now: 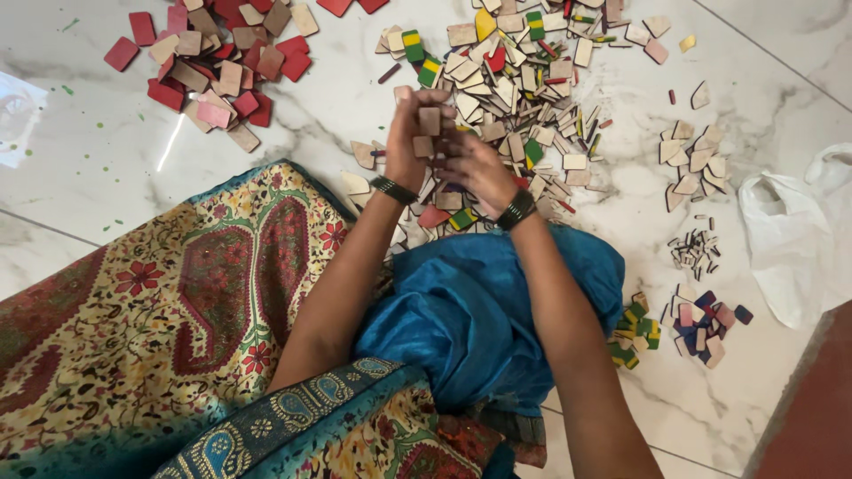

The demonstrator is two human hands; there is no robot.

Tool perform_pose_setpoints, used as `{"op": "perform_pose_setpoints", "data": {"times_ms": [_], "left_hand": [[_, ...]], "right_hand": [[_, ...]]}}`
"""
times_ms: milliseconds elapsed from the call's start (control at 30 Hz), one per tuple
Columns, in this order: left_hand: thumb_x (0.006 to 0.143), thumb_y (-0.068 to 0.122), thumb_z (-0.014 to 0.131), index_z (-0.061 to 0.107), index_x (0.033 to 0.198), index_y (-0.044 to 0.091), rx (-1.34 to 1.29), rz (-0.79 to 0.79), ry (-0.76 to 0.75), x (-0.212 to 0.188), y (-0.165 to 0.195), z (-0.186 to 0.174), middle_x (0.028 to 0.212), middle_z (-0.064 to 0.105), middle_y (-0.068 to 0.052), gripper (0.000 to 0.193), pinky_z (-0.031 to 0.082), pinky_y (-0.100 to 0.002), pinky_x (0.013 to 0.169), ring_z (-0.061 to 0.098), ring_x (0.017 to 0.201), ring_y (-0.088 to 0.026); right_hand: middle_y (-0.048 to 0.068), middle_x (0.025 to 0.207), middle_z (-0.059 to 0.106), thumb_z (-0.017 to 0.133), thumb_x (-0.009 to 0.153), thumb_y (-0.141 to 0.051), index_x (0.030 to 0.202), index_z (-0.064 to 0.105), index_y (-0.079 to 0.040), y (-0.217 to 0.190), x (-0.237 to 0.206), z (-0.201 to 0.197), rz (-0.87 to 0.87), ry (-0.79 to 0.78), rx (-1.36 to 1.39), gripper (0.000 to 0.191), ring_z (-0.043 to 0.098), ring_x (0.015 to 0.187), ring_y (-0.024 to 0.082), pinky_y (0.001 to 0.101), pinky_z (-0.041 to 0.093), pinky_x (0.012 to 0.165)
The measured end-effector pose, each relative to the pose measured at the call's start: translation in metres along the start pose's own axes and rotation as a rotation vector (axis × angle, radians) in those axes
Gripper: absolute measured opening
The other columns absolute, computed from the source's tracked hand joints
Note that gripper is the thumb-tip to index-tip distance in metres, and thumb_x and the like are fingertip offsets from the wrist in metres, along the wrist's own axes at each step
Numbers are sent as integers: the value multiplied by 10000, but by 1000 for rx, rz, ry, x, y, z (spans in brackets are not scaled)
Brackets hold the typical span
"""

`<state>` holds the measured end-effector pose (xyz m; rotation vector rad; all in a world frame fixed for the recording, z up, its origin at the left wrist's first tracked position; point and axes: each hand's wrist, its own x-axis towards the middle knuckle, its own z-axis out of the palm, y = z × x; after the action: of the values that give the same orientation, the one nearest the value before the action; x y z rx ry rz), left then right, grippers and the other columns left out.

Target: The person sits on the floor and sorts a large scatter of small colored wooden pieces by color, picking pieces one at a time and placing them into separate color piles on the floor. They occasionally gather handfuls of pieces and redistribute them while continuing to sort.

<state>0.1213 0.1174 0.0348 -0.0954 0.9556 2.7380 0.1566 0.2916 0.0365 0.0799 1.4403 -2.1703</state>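
Note:
My left hand (406, 133) is raised above the floor and grips a small stack of plain wooden rectangular tiles (429, 131) between fingers and thumb. My right hand (479, 168) is right beside it, fingers curled against the same tiles from the right. Both wrists carry dark bangles. Beneath and beyond the hands spreads a big heap of unpainted wooden pieces (515, 84) mixed with a few green, yellow and red ones.
A pile of red and plain tiles (217, 58) lies at the far left. Smaller sorted groups (697, 160) and coloured pieces (706, 324) sit at the right by a white plastic bag (790, 239). Patterned and blue cloth (479, 310) covers my lap on the marble floor (106, 168).

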Motion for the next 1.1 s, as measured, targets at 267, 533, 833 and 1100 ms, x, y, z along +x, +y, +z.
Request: {"op": "perform_pose_setpoints", "data": {"times_ms": [267, 533, 833, 1100], "left_hand": [[1108, 502, 447, 695, 1147, -10, 584, 280, -203, -22, 5, 40, 1127, 730, -117, 570, 543, -315, 885, 659, 985, -171], [1038, 628, 318, 610, 1227, 43, 0, 216, -347, -14, 40, 48, 1250, 671, -122, 681, 484, -424, 1094, 638, 1240, -259], [1029, 530, 445, 725, 1079, 37, 500, 139, 364, 9, 79, -61, 1006, 782, -95, 570, 534, -359, 878, 721, 953, -207], [996, 201, 643, 708, 946, 79, 1328, 631, 583, -15, 58, -97, 898, 695, -103, 147, 481, -384, 795, 630, 853, -264]], "right_hand": [[89, 1249, 606, 520, 1022, -51, 1448, 441, -73, -4, -2, 5, 28, -79, 197, 433, 661, 1109, 229, 413, 586, 897], [79, 1255, 635, 541, 818, 132, 1456, 405, -96, -28, -15, 23, 1, -48, 306, 691, 686, 1151, 215, 437, 565, 1017], [120, 1202, 669, 630, 1011, -193, 1447, 470, -104, -41, -18, 36, -21, -76, 426, 474, 674, 1064, 228, 404, 570, 918], [162, 1257, 670, 609, 1066, -313, 1413, 528, -91, -28, 25, 16, -10, 37, 459, 419, 662, 1107, 287, 379, 567, 904]]}}
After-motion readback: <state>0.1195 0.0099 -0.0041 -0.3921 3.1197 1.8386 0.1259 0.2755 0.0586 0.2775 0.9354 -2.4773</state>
